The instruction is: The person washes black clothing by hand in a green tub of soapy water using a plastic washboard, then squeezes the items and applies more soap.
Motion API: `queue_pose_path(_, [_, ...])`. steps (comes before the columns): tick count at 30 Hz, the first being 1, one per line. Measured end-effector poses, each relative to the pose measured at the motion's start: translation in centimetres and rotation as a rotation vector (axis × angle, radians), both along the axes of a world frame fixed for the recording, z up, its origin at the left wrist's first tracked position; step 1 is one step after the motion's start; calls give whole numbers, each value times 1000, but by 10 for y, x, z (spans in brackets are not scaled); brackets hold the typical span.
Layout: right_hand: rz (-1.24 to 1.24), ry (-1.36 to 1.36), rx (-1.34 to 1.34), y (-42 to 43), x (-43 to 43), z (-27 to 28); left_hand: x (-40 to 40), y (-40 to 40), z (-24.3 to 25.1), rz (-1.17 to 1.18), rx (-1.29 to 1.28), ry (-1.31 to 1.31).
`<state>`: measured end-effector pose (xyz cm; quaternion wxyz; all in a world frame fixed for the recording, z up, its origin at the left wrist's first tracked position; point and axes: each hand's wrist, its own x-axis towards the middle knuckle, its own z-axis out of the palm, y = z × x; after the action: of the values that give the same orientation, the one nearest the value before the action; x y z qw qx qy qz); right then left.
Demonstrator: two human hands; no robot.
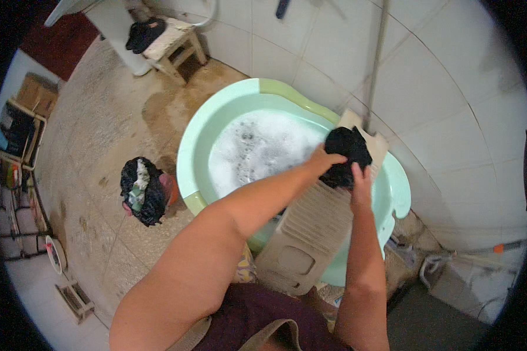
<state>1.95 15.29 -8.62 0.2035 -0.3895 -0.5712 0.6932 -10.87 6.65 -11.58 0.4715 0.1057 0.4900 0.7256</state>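
Observation:
A bunched black cloth (348, 147) lies on the upper part of a beige plastic washboard (318, 215). The board slants across a mint-green plastic tub (193, 145), whose water is covered with white suds (263, 145). At the cloth's left side, my left hand (327, 160) presses with its fingers partly on the fabric. My right hand (360, 175) is at the cloth's lower right edge, its fingertips against it. The grip of both hands on the fabric is partly hidden by the cloth.
A small stool (171, 41) with dark cloth on it stands by the tiled wall. Left of the tub is a bin lined with a black bag (145, 193). Another small stool (74, 302), a white basin (55, 254) and a crate (19, 134) are at far left.

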Motion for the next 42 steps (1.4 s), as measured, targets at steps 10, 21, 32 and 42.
queue_pose_path(10, [-87,156,130,-25,4,-7,14,-11,42,-119,-84,-80])
queue_pose_path(21, [-431,442,-389,70,109,60,83,53,101,-518,108,235])
queue_pose_path(32, [-327,-661,278,179,178,-34,-83,-68,9,-89,-422,251])
queue_pose_path(42, [-494,-769,1138,147,158,4,-41,-168,-112,-640,-926,1126])
